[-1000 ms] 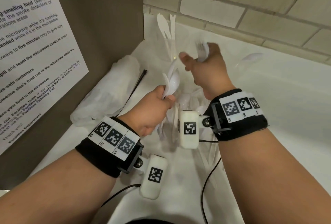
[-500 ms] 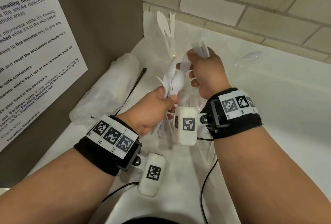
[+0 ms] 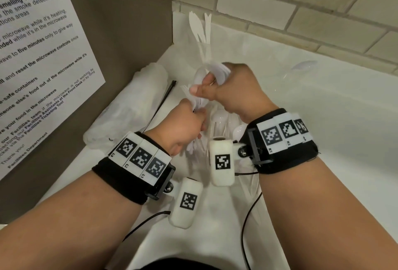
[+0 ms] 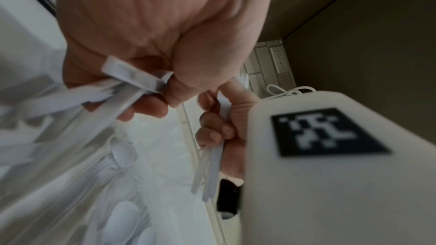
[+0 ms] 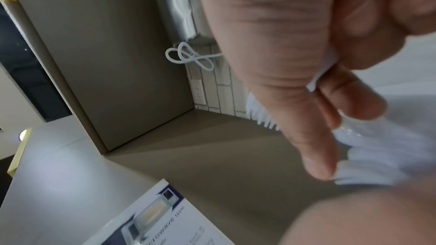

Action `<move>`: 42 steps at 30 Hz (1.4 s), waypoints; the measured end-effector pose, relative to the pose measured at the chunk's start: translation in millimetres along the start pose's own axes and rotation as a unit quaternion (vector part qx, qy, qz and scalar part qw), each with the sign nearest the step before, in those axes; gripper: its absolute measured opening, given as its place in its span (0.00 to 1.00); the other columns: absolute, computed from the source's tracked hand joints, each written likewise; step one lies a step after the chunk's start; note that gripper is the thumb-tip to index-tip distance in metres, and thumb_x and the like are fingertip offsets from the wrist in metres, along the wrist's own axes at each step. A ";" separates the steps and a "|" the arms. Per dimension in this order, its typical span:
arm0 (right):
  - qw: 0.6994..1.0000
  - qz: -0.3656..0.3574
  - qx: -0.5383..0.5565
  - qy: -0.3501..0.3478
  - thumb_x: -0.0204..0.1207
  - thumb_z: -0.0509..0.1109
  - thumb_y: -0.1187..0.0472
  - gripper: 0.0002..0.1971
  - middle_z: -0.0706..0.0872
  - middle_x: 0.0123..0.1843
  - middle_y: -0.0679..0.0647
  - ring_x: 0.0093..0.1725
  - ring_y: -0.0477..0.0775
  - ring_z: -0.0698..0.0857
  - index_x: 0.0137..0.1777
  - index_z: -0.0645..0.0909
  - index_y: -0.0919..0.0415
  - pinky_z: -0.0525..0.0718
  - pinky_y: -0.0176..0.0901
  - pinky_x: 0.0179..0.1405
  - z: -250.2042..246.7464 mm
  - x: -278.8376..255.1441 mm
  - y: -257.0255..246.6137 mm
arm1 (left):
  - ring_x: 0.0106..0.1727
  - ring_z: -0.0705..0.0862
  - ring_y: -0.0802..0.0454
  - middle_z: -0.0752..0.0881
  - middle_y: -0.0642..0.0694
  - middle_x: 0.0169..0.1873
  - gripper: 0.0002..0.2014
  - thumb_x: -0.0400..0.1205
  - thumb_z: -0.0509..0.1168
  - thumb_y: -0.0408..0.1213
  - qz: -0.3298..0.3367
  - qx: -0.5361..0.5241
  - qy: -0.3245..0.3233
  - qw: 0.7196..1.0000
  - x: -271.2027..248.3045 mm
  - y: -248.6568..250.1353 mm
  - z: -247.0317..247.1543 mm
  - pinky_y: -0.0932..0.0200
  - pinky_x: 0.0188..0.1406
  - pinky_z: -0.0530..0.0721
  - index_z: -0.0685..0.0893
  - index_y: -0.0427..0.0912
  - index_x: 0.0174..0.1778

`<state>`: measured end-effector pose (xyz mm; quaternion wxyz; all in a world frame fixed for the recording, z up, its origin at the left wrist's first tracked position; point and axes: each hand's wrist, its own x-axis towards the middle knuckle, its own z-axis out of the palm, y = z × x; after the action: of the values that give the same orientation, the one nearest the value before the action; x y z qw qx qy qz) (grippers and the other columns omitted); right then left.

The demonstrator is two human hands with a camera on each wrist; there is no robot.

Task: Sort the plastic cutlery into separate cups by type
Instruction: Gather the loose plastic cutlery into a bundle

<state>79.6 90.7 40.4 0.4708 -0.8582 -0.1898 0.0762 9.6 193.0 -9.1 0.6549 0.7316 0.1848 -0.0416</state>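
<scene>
1. Left hand (image 3: 189,127) is fisted round a mixed cutlery bundle (image 4: 94,100), handles toward the near side, heads fanning up and away.
2. Right hand (image 3: 234,90), just beyond and touching that fan, pinches a few picked pieces (image 3: 217,69).
3. Far behind stands a clear cup (image 3: 204,54) holding upright cutlery.

Left blocked by brown panel (image 3: 120,32); brick wall (image 3: 301,11) behind. Cutlery cup (image 3: 204,39) stands in corner. White surface (image 3: 323,140) open to right.

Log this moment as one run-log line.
left hand: grips mixed cutlery bundle | right hand: holds cutlery pieces | sorting unfinished
</scene>
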 end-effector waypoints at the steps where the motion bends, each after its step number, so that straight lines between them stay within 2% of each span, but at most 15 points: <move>1: 1.000 0.003 -0.012 -0.011 0.61 0.85 0.53 0.15 0.84 0.31 0.47 0.28 0.43 0.80 0.36 0.82 0.57 0.74 0.33 0.27 3.3 -0.6 1.8 | 0.39 0.78 0.51 0.81 0.46 0.38 0.12 0.87 0.56 0.38 0.007 -0.002 -0.004 1.000 0.1 0.9 0.4 0.53 0.44 0.81 0.69 0.40 0.66; 3: 0.999 -0.002 -0.031 -0.023 0.63 0.84 0.55 0.12 0.85 0.31 0.48 0.31 0.45 0.82 0.35 0.83 0.58 0.78 0.35 0.33 8.4 -0.1 3.5 | 0.38 0.79 0.52 0.81 0.46 0.41 0.15 0.87 0.55 0.37 0.019 -0.011 -0.015 1.000 -0.3 2.0 1.4 0.52 0.43 0.83 0.68 0.45 0.70; 6: 0.998 -0.020 -0.059 -0.032 0.71 0.76 0.60 0.06 0.88 0.35 0.53 0.34 0.48 0.83 0.39 0.86 0.63 0.78 0.36 0.35 11.4 -0.4 1.8 | 0.39 0.82 0.53 0.80 0.44 0.46 0.14 0.87 0.58 0.39 -0.002 -0.044 -0.003 0.999 -2.0 2.1 1.7 0.48 0.47 0.86 0.69 0.37 0.66; 10: 0.998 -0.056 -0.016 0.015 0.75 0.73 0.63 0.04 0.83 0.33 0.47 0.34 0.47 0.80 0.40 0.82 0.58 0.78 0.35 0.37 10.6 1.0 2.4 | 0.40 0.82 0.52 0.80 0.44 0.44 0.11 0.86 0.60 0.40 -0.015 -0.055 0.004 0.998 -3.1 1.5 1.7 0.44 0.50 0.87 0.71 0.39 0.60; 15: 0.990 -0.067 0.068 0.107 0.79 0.69 0.64 0.11 0.77 0.32 0.43 0.30 0.38 0.76 0.37 0.74 0.50 0.78 0.35 0.35 4.0 4.1 2.4 | 0.34 0.76 0.54 0.79 0.47 0.36 0.04 0.86 0.59 0.41 -0.003 -0.029 -0.007 1.000 -6.8 0.8 3.2 0.56 0.37 0.80 0.74 0.45 0.49; 18: 0.980 -0.045 0.104 0.161 0.81 0.65 0.61 0.11 0.82 0.34 0.48 0.28 0.49 0.77 0.38 0.71 0.49 0.81 0.46 0.33 -3.4 7.4 0.2 | 0.32 0.72 0.54 0.75 0.46 0.35 0.06 0.87 0.58 0.41 -0.004 -0.017 -0.018 1.000 -7.0 0.1 3.1 0.58 0.31 0.74 0.73 0.46 0.45; 20: 0.968 -0.026 0.158 0.192 0.82 0.62 0.61 0.07 0.89 0.42 0.55 0.24 0.49 0.77 0.42 0.71 0.52 0.80 0.45 0.28 -9.3 10.1 -1.1 | 0.31 0.69 0.53 0.73 0.44 0.37 0.06 0.87 0.56 0.41 -0.011 -0.020 -0.026 0.999 -6.5 -0.7 3.5 0.57 0.30 0.71 0.73 0.44 0.47; 22: 0.949 0.006 0.228 0.220 0.82 0.61 0.64 0.03 0.91 0.48 0.60 0.21 0.46 0.77 0.47 0.73 0.56 0.76 0.39 0.23 -18.7 14.9 0.2 | 0.32 0.69 0.53 0.73 0.45 0.37 0.07 0.88 0.55 0.40 -0.018 -0.025 -0.029 0.999 -5.8 -1.3 3.2 0.55 0.32 0.71 0.74 0.40 0.50; 25: 0.914 0.040 0.270 0.302 0.79 0.63 0.68 0.09 0.90 0.52 0.64 0.28 0.48 0.80 0.58 0.78 0.61 0.78 0.39 0.29 -45.7 35.2 8.7 | 0.33 0.71 0.53 0.76 0.49 0.38 0.12 0.88 0.54 0.40 -0.027 -0.030 -0.027 0.999 -3.7 -1.5 0.3 0.55 0.37 0.72 0.75 0.36 0.59; 28: 0.885 0.028 0.293 0.361 0.76 0.61 0.69 0.15 0.90 0.50 0.61 0.35 0.50 0.83 0.61 0.81 0.66 0.79 0.40 0.34 -78.0 60.4 7.7 | 0.35 0.74 0.54 0.78 0.50 0.39 0.11 0.88 0.54 0.41 -0.035 -0.048 -0.031 0.998 -2.1 0.2 -3.6 0.55 0.39 0.74 0.78 0.42 0.59; 30: 0.881 -0.008 0.296 0.369 0.77 0.60 0.69 0.14 0.88 0.47 0.59 0.36 0.51 0.85 0.61 0.79 0.68 0.79 0.40 0.35 -91.7 77.3 1.9 | 0.36 0.74 0.54 0.78 0.49 0.40 0.10 0.88 0.54 0.41 -0.038 -0.062 -0.033 0.997 -1.7 1.6 -5.8 0.56 0.38 0.75 0.79 0.44 0.58; 33: 0.893 -0.079 0.300 0.325 0.83 0.57 0.66 0.07 0.85 0.50 0.61 0.34 0.58 0.88 0.55 0.75 0.56 0.82 0.43 0.32 -95.0 99.1 -7.9 | 0.38 0.74 0.53 0.78 0.48 0.40 0.11 0.88 0.55 0.41 -0.032 -0.074 -0.034 0.996 -1.8 4.5 -8.6 0.56 0.39 0.76 0.81 0.44 0.58; 35: 0.898 -0.122 0.285 0.313 0.84 0.58 0.64 0.06 0.86 0.48 0.60 0.29 0.57 0.85 0.50 0.74 0.53 0.81 0.43 0.29 -89.6 113.4 -9.6 | 0.38 0.74 0.52 0.78 0.48 0.40 0.11 0.88 0.55 0.40 -0.027 -0.078 -0.028 0.996 -0.5 6.5 -10.2 0.56 0.38 0.76 0.81 0.42 0.58; 38: 0.897 -0.160 0.254 0.324 0.81 0.61 0.65 0.01 0.86 0.41 0.61 0.30 0.54 0.80 0.50 0.74 0.61 0.80 0.39 0.29 -79.5 135.8 -0.4 | 0.36 0.74 0.52 0.78 0.47 0.38 0.11 0.88 0.55 0.40 -0.025 -0.087 -0.021 0.996 3.1 6.6 -12.4 0.55 0.38 0.75 0.82 0.41 0.56; 42: 0.904 -0.172 0.246 0.303 0.80 0.64 0.65 0.04 0.83 0.40 0.62 0.35 0.54 0.81 0.50 0.72 0.65 0.83 0.41 0.32 -69.1 162.7 20.7 | 0.36 0.75 0.53 0.78 0.47 0.37 0.11 0.88 0.55 0.40 -0.038 -0.104 -0.022 0.994 7.6 3.0 -14.9 0.54 0.40 0.76 0.83 0.44 0.54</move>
<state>255.4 91.5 68.5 0.7078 -0.6507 -0.1573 -0.2255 15.0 208.9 -6.4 0.7289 0.6512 0.2014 -0.0630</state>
